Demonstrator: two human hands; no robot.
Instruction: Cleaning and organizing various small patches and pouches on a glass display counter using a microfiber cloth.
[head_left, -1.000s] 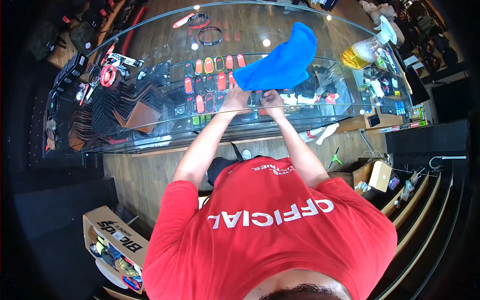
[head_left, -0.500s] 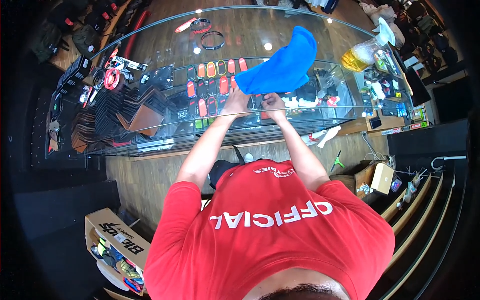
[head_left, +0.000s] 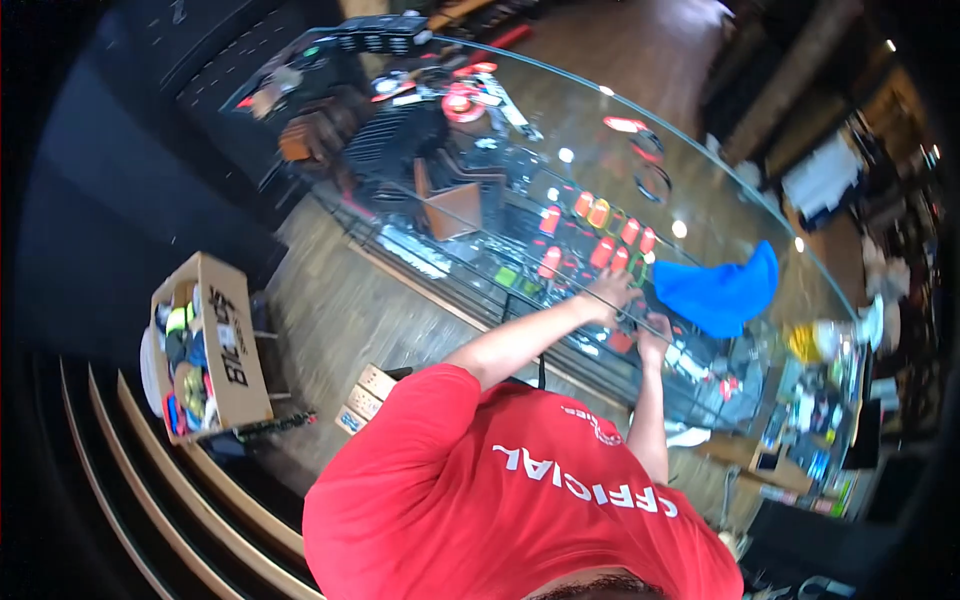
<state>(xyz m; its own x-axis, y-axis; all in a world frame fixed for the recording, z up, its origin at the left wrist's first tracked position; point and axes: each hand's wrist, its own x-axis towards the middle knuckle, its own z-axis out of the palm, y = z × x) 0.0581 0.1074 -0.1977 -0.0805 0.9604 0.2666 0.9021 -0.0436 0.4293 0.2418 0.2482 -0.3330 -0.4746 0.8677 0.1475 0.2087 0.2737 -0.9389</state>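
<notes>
My left hand (head_left: 612, 292) is over the glass display counter, fingers spread, beside rows of small red and dark keychain-like tags (head_left: 602, 250). Close on its right, my right hand (head_left: 653, 342) has its fingers curled in. Blur hides what, if anything, it grips. A small red piece (head_left: 620, 342) shows between the two hands; whether it is held or lies under the glass I cannot tell. Just beyond both hands, a crumpled bright blue cloth (head_left: 722, 292) lies on the counter top.
Brown and black wallets (head_left: 452, 210) stand at the counter's left. A spray bottle with yellow liquid (head_left: 818, 342) is at the right end. Bracelets (head_left: 653, 182) lie toward the far side. A cardboard box of colourful items (head_left: 238, 345) stands at the left, near curved shelves (head_left: 190, 470).
My view has swung left, so the counter now slants down to the right and the box sits higher. Both hands stay close together near the blue cloth; the picture is more blurred.
</notes>
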